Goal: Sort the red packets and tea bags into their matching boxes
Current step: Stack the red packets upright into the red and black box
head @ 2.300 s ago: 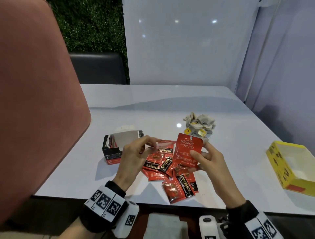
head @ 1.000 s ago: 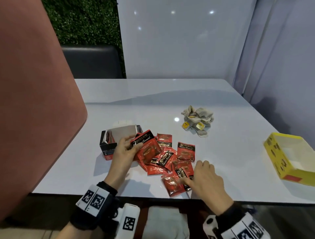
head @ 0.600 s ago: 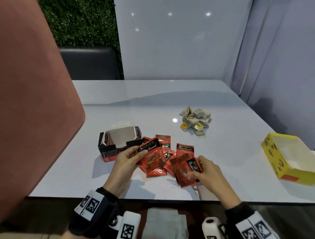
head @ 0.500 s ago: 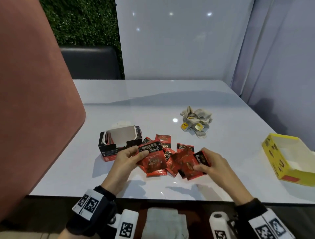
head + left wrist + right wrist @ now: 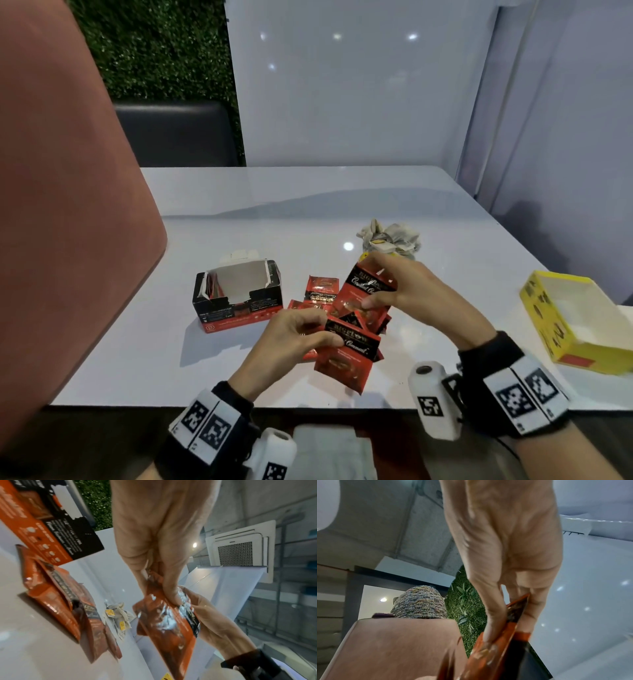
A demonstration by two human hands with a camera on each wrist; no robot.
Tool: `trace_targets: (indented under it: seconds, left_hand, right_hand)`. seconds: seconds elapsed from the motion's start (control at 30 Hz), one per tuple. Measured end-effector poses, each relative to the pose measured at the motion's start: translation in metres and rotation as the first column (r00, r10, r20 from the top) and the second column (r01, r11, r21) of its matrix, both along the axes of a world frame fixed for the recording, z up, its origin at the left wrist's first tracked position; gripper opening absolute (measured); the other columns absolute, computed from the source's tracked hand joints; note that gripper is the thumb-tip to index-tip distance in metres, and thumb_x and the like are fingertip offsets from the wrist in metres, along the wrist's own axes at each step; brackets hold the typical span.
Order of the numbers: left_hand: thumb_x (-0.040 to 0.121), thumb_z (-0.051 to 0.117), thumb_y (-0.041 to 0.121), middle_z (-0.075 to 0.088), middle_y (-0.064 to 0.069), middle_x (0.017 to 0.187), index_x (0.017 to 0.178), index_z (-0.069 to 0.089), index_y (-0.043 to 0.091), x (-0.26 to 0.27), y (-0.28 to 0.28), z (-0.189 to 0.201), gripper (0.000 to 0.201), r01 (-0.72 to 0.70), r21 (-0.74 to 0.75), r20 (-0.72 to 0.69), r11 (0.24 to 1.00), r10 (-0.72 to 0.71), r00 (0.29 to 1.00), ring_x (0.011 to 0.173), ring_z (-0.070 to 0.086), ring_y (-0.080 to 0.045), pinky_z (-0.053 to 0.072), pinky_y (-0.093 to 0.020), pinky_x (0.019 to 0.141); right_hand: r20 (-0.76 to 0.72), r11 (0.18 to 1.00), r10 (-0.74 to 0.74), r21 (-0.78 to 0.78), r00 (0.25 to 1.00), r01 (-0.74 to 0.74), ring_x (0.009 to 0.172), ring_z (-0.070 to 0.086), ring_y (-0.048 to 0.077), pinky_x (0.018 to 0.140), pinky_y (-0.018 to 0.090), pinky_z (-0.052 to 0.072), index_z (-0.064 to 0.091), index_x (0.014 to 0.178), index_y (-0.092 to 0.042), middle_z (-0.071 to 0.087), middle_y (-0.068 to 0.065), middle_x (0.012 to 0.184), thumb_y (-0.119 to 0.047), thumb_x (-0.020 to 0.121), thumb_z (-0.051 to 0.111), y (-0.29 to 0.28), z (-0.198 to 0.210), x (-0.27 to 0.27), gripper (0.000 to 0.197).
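My left hand (image 5: pixel 308 337) pinches a red packet (image 5: pixel 346 359) by its top edge, lifted off the table near the front. Just above it my right hand (image 5: pixel 383 291) grips a bunch of red packets (image 5: pixel 363 298), raised and tilted. In the left wrist view the left hand (image 5: pixel 161 588) holds the red packet (image 5: pixel 164 626) between thumb and fingers. The right hand (image 5: pixel 503 618) clamps the red packets (image 5: pixel 505 635) edge-on. More loose red packets (image 5: pixel 320 291) lie on the table beside the open red-and-black box (image 5: pixel 238 308). The pile of tea bags (image 5: pixel 390 238) sits behind my right hand.
An open yellow box (image 5: pixel 575 325) stands at the right edge of the white table (image 5: pixel 308 205). A pink chair back (image 5: pixel 68 205) fills the left side. A dark seat (image 5: pixel 178 133) and a white wall stand behind the table.
My right hand has lifted its red packets up and back toward the tea bags. My left hand has drawn its packet toward me, down and to the right, off the pile.
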State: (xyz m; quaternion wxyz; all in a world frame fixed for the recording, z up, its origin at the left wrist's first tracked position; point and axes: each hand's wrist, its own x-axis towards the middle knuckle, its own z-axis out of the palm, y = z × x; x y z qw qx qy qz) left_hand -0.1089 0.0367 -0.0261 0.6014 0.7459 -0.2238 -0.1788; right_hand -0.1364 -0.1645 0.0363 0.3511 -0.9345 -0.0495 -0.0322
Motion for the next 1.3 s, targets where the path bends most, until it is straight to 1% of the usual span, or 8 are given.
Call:
trace_targets:
  seconds: [0.13,0.27,0.4,0.6,0.8,0.93,1.2,1.3]
  left_hand:
    - [0.080,0.067,0.006,0.068,-0.013,0.097,0.090,0.062,-0.012,-0.001,0.007,0.001,0.021,-0.021,-0.042,-0.009,0.999,0.021,1.000,0.083,0.067,-0.003,0.049,-0.013,0.062]
    - [0.079,0.067,0.002,0.072,0.007,0.103,0.077,0.071,0.012,-0.003,0.013,0.000,0.010,0.015,-0.151,-0.081,0.988,-0.028,0.996,0.092,0.067,-0.005,0.052,-0.016,0.068]
    - [0.068,0.078,0.028,0.070,-0.004,0.112,0.100,0.071,0.015,0.006,0.024,0.002,0.035,-0.007,-0.340,-0.202,0.940,-0.066,0.977,0.101,0.067,-0.018,0.053,-0.023,0.080]
    - [0.081,0.066,0.015,0.069,-0.009,0.098,0.105,0.059,0.007,0.007,0.000,0.013,0.027,0.010,-0.319,-0.180,0.948,-0.071,0.981,0.090,0.068,-0.023,0.056,-0.031,0.072]
    - [0.079,0.062,0.023,0.070,-0.004,0.097,0.104,0.058,0.015,0.011,-0.004,0.007,0.026,-0.225,-0.370,-0.169,0.901,0.172,0.970,0.084,0.069,-0.016,0.057,-0.029,0.071]
    - [0.094,0.051,0.021,0.066,-0.010,0.110,0.111,0.051,0.018,0.007,-0.017,-0.003,0.017,-0.299,-0.287,-0.090,0.910,0.285,0.954,0.101,0.065,-0.024,0.052,-0.047,0.090]
    - [0.098,0.041,0.017,0.056,-0.002,0.126,0.138,0.008,0.033,0.002,-0.032,-0.007,0.054,-0.351,-0.333,-0.179,0.875,0.307,0.935,0.114,0.057,-0.017,0.049,-0.022,0.081]
    - [0.095,0.048,0.021,0.058,-0.009,0.128,0.136,0.026,0.021,0.004,-0.029,-0.006,0.047,-0.361,-0.345,-0.312,0.866,0.257,0.915,0.111,0.060,-0.020,0.050,-0.031,0.086]
  right_hand:
    - [-0.095,0.984,0.005,0.176,0.995,0.012,0.096,0.063,0.011,0.078,0.027,0.054,0.050,0.110,-0.027,0.064,-0.004,0.106,-0.022,0.079,0.072,0.003,-0.017,-0.001,0.038]
    - [-0.119,0.947,0.048,0.322,0.992,-0.007,0.086,0.067,0.012,0.064,0.026,0.056,0.052,0.098,-0.029,0.067,-0.002,0.095,-0.010,0.080,0.070,0.001,-0.018,-0.003,0.032]
    - [-0.062,0.991,0.024,0.134,0.998,-0.016,0.091,0.063,0.014,0.073,0.028,0.054,0.052,0.099,-0.028,0.065,-0.005,0.098,-0.010,0.080,0.069,-0.003,-0.011,-0.004,0.031]
    - [0.053,0.981,0.158,-0.126,0.986,-0.150,0.090,0.054,0.007,0.069,0.009,0.042,0.057,0.117,-0.019,0.059,-0.009,0.097,-0.005,0.088,0.053,0.023,0.000,0.006,0.032]
    - [-0.080,0.742,-0.111,0.657,0.991,0.136,0.100,0.063,0.019,0.083,0.032,0.054,0.051,0.125,-0.019,0.063,0.002,0.109,-0.040,0.094,0.043,0.031,-0.021,-0.001,0.038]
    - [-0.193,0.687,-0.095,0.697,0.977,0.205,0.103,0.064,0.018,0.090,0.038,0.053,0.039,0.128,-0.022,0.061,0.004,0.118,-0.040,0.094,0.046,0.061,-0.051,-0.005,0.040]
    - [-0.087,0.661,-0.229,0.717,0.970,0.221,0.091,0.058,0.002,0.073,0.016,0.046,0.040,0.121,-0.013,0.059,0.002,0.111,-0.029,0.100,0.035,0.084,-0.059,0.009,0.027]
    - [-0.032,0.708,-0.196,0.687,0.980,0.164,0.094,0.060,0.002,0.075,0.016,0.049,0.045,0.115,-0.017,0.062,0.000,0.107,-0.027,0.100,0.037,0.080,-0.056,0.010,0.019]
